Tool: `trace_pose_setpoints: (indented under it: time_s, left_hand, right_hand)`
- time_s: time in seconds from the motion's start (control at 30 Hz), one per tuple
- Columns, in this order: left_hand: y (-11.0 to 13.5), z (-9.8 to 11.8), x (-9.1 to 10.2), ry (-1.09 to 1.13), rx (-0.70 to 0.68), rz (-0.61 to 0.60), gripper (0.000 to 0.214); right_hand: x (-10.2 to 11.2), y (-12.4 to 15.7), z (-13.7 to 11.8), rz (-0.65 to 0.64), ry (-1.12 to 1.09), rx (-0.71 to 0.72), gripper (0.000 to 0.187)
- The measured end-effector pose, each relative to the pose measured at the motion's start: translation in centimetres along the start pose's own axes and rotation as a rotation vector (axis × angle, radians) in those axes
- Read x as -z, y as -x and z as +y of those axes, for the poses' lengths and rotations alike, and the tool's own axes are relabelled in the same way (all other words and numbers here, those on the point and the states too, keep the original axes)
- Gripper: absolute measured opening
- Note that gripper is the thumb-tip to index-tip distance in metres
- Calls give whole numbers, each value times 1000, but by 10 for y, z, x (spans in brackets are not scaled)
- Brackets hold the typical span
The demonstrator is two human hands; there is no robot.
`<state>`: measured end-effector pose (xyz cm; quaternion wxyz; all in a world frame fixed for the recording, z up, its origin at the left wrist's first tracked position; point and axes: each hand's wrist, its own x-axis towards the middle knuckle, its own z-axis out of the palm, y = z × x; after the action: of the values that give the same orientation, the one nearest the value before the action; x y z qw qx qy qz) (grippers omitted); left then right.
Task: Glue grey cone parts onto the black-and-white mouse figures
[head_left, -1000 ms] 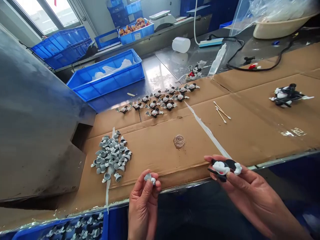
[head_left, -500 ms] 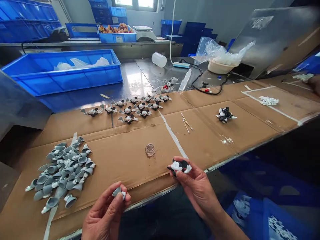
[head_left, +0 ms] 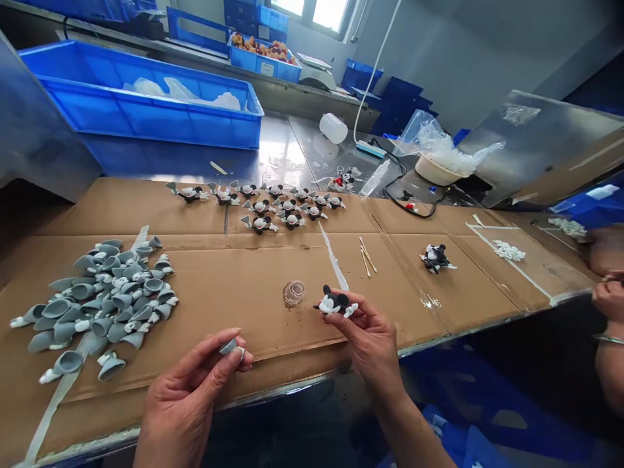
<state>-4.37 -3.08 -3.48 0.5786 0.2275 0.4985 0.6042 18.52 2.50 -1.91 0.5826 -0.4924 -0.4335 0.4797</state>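
Between thumb and fingers, my left hand point(head_left: 195, 383) pinches a small grey cone-shaped piece point(head_left: 229, 347) with a white end. My right hand point(head_left: 373, 341) grips a black-and-white mouse figurine part point(head_left: 336, 303), its white face and round black ears showing. The two pieces are apart, both above the near edge of the cardboard. Just beyond them lies a small clear round dish point(head_left: 294, 294). To the left spreads a pile of grey cone pieces point(head_left: 112, 292) with white ends. Farther back, several mouse figurines point(head_left: 260, 224) with grey cones attached stand in rows.
Cotton swabs point(head_left: 366, 257) and a cluster of black-and-white parts point(head_left: 436, 258) lie to the right, with small white parts point(head_left: 509, 250) beyond. A blue crate point(head_left: 160, 107) and a plastic bottle point(head_left: 334, 128) sit behind. Another person's hand point(head_left: 609, 299) shows at the right edge.
The view has tilted and shifted. My right hand has turned the mouse part so that its ears stand up more. Both hands keep their pieces. The other person's arm shows more at right.
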Motion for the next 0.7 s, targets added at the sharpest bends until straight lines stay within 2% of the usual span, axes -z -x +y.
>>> trace_pose_setpoints:
  time_s: [0.33,0.57,0.7]
  left_hand:
    - [5,0,-5,-17,-66,-51,22]
    - [7,0,-7,-7,-117,-85,20]
    - [9,1,-6,3,-92,-85,21]
  right_hand:
    - [-15,-24,-12,-5,135,173,28]
    - [-13,-29,-15,-58,303,297,21]
    - [-15,-32,-19,-57,405,360,19]
